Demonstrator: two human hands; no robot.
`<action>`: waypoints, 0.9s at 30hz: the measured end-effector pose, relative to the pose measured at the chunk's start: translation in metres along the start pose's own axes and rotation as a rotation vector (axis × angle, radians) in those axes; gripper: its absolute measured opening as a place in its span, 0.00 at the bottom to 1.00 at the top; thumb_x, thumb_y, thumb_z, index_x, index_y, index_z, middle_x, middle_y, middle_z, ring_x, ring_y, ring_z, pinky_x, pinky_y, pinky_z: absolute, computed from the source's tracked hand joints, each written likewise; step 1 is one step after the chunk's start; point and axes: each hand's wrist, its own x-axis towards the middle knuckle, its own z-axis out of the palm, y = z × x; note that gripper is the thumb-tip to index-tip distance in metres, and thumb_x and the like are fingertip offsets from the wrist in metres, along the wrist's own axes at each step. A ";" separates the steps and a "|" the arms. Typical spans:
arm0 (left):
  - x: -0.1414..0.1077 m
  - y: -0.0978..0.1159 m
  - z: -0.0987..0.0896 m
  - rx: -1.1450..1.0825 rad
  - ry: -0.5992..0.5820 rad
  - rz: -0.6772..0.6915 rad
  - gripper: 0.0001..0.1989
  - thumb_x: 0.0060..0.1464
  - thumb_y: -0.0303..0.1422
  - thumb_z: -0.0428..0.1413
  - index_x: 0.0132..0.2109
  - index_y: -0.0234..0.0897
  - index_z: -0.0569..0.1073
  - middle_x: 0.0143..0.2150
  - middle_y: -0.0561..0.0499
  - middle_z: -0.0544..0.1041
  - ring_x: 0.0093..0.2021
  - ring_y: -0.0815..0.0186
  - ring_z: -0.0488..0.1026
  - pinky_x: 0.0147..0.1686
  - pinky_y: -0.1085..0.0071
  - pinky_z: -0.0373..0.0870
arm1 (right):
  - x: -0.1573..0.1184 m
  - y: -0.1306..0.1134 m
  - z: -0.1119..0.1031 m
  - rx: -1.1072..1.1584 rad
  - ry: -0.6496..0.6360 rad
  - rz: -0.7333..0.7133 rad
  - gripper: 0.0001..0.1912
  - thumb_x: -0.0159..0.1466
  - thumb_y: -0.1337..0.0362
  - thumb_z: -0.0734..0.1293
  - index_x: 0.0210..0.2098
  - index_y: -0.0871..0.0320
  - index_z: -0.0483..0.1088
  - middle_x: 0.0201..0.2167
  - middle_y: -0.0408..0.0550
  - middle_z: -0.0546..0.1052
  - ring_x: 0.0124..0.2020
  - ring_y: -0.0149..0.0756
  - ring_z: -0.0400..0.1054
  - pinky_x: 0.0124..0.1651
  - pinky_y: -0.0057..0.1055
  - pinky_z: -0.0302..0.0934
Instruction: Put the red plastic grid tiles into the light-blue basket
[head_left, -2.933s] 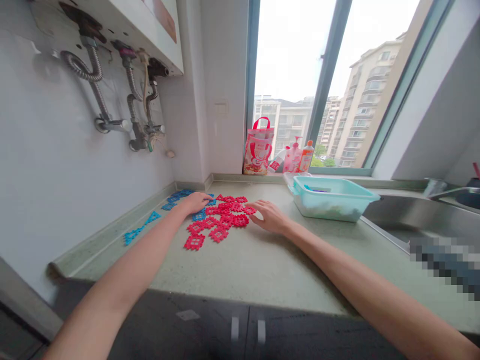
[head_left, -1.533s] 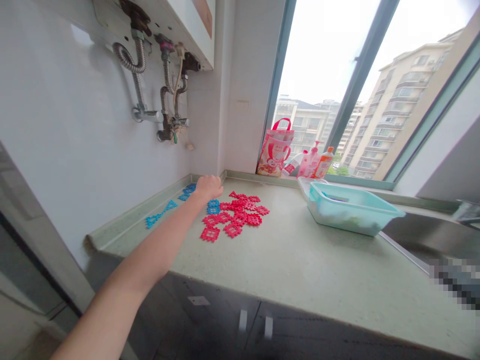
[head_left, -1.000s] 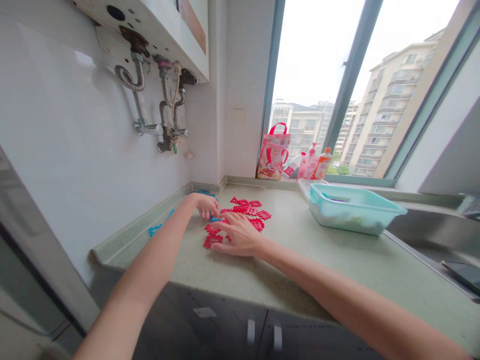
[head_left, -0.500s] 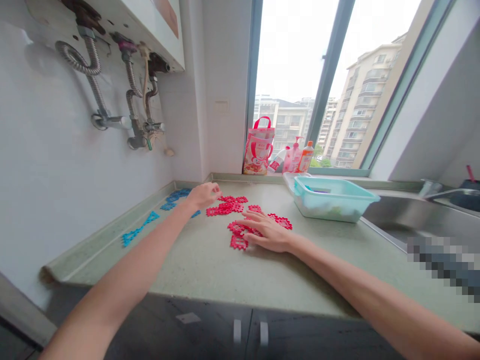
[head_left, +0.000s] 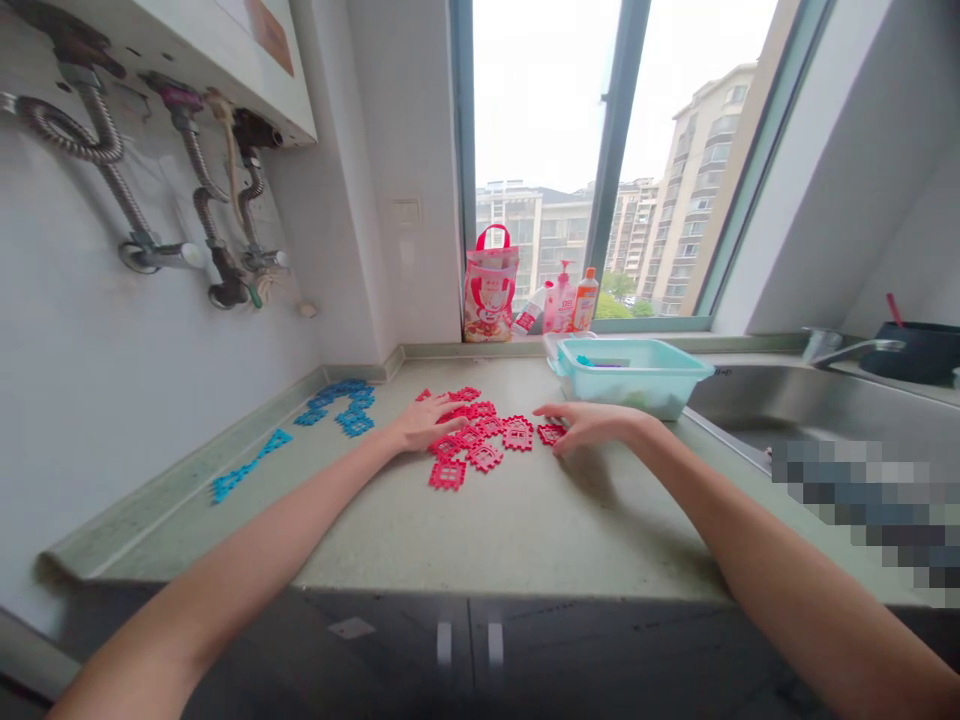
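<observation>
Several red square lattice pieces point(head_left: 480, 435) lie in a loose pile on the green speckled counter point(head_left: 525, 520). My left hand point(head_left: 424, 424) rests flat at the pile's left edge, fingers spread and touching the pieces. My right hand point(head_left: 585, 424) lies at the pile's right edge, fingertips on a red piece point(head_left: 550, 433). Neither hand grips anything. Several blue lattice pieces point(head_left: 345, 405) lie further left by the wall, with blue triangular ones point(head_left: 244, 468) along the backsplash.
A teal plastic basin point(head_left: 626, 372) stands right of the pile, with a steel sink point(head_left: 787, 410) and tap point(head_left: 840, 347) beyond. A pink bag point(head_left: 491, 300) and bottles point(head_left: 562, 305) stand on the window sill. Pipes point(head_left: 217, 250) hang on the left wall.
My left hand came down from the blue pieces to the red pile's left side. My right hand slid to its right side. The red pieces are bunched closer together.
</observation>
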 end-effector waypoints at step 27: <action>-0.039 -0.047 -0.061 0.010 0.011 -0.192 0.18 0.43 0.46 0.64 0.40 0.41 0.79 0.37 0.52 0.83 0.38 0.61 0.79 0.34 0.71 0.69 | 0.008 -0.030 0.040 -0.079 0.277 -0.356 0.14 0.61 0.61 0.74 0.47 0.53 0.83 0.42 0.47 0.85 0.41 0.40 0.77 0.47 0.34 0.67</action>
